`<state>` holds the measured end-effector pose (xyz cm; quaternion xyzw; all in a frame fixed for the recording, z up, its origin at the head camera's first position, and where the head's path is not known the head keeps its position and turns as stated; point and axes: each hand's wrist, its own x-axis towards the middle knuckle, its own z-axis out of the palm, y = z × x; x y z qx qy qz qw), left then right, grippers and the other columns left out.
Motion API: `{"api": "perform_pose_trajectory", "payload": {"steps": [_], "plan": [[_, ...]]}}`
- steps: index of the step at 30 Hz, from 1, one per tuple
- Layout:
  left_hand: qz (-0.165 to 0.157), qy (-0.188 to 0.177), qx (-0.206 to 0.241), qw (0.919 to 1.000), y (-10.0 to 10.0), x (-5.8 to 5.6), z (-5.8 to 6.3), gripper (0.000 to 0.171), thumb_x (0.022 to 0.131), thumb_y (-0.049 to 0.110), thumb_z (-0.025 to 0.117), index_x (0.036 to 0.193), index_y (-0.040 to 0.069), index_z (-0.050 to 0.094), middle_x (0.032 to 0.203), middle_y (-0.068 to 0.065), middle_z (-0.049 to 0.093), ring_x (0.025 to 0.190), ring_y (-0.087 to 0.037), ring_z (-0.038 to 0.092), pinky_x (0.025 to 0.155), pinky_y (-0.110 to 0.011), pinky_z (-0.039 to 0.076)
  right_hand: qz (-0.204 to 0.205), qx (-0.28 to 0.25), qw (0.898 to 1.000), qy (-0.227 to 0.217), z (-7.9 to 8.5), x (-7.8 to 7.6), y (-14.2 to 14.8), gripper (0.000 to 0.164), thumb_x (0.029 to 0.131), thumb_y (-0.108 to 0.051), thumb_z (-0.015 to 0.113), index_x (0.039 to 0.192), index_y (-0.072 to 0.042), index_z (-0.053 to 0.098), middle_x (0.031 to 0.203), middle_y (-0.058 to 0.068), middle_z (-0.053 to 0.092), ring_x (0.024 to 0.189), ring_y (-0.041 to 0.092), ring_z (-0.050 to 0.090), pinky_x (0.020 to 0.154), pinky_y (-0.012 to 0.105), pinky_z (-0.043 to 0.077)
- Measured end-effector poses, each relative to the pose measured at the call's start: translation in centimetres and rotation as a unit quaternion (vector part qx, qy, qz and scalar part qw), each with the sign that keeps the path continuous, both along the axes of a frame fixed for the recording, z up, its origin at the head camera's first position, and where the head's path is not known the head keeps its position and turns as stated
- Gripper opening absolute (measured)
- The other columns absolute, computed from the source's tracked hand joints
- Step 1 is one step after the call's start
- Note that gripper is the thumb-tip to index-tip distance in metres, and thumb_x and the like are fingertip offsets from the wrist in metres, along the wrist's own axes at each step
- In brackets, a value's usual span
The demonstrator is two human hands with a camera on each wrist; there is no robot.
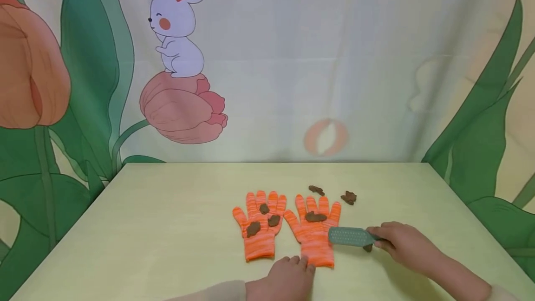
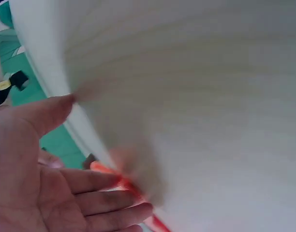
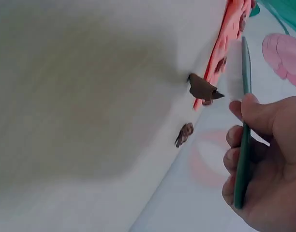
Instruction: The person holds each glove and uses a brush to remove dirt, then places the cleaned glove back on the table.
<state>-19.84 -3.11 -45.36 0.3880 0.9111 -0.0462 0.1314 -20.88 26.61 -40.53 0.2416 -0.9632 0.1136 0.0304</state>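
Observation:
A green-handled brush (image 1: 351, 236) with white bristles (image 3: 234, 72) is in my right hand (image 1: 407, 245), whose fingers curl round its handle. The brush head lies over the right edge of the right-hand orange knit glove (image 1: 315, 240). Near that glove's cuff is my left hand (image 1: 290, 278), its fingertips touching the cuff; in the left wrist view the fingers look straight. A brown clump (image 1: 316, 217) sits on this glove. Beside it the other orange glove (image 1: 260, 247) lies flat, with three brown clumps on it. Another brown piece (image 3: 202, 88) is by the brush handle.
Two loose brown pieces lie behind the right-hand glove, one dark piece (image 1: 316, 190) above its fingers and another (image 1: 349, 197) farther right. The pale table (image 1: 167, 226) ends at a printed curtain (image 1: 267, 59) with a rabbit and tulips.

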Motion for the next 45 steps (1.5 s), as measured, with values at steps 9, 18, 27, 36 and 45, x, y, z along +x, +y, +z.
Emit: {"api": "perform_pose_trajectory", "payload": {"steps": [9, 18, 27, 36, 45], "plan": [[-0.028, 0.003, 0.029, 0.9992, -0.4, 0.9, 3.2, 0.076, 0.097, 0.068, 0.051, 0.152, 0.016, 0.050, 0.159, 0.001, 0.047, 0.148, -0.016, 0.046, 0.115, -0.031, 0.046, -0.023, -0.023, 0.999, 0.002, 0.5, -2.9, -4.1, 0.030, 0.097, -0.012, 0.068, 0.124, 0.001, 0.071, 0.105, 0.008, 0.076, 0.082, 0.014, 0.063, 0.070, 0.031, 0.052], [-0.028, 0.001, 0.009, 0.9996, 0.3, -0.8, -0.1, 0.086, 0.094, 0.077, 0.045, 0.159, 0.021, 0.040, 0.167, 0.002, 0.036, 0.154, -0.013, 0.037, 0.115, -0.029, 0.045, 0.038, 0.010, 0.999, 0.011, -0.8, -5.2, -5.1, 0.032, 0.094, -0.014, 0.070, 0.125, -0.002, 0.073, 0.111, 0.012, 0.077, 0.094, 0.028, 0.073, 0.074, 0.038, 0.058], [-0.054, 0.010, 0.018, 0.9983, 0.1, -2.8, -4.0, 0.090, 0.090, 0.085, 0.035, 0.159, 0.027, 0.039, 0.165, 0.001, 0.038, 0.151, -0.016, 0.042, 0.111, -0.030, 0.049, -0.012, -0.017, 1.000, -0.001, -1.5, -7.1, -3.2, 0.037, 0.097, -0.008, 0.066, 0.132, 0.006, 0.066, 0.119, 0.022, 0.073, 0.099, 0.035, 0.072, 0.075, 0.040, 0.057], [-0.047, -0.027, 0.025, 0.9983, 0.1, -3.0, -3.8, 0.088, 0.090, 0.084, 0.033, 0.160, 0.031, 0.034, 0.167, 0.003, 0.034, 0.152, -0.016, 0.040, 0.115, -0.034, 0.046, -0.029, -0.110, 0.993, -0.028, -0.7, -6.7, -4.3, 0.042, 0.103, -0.008, 0.056, 0.139, 0.013, 0.055, 0.139, 0.034, 0.059, 0.126, 0.050, 0.060, 0.097, 0.055, 0.055], [-0.041, -0.068, 0.043, 0.9959, 0.2, -4.0, -5.5, 0.086, 0.091, 0.084, 0.032, 0.161, 0.035, 0.030, 0.169, 0.004, 0.029, 0.155, -0.017, 0.036, 0.117, -0.037, 0.044, -0.035, -0.063, 0.996, -0.048, -1.9, -6.9, -4.4, 0.040, 0.099, -0.009, 0.064, 0.134, 0.009, 0.062, 0.128, 0.027, 0.069, 0.110, 0.042, 0.069, 0.083, 0.046, 0.058]]}}
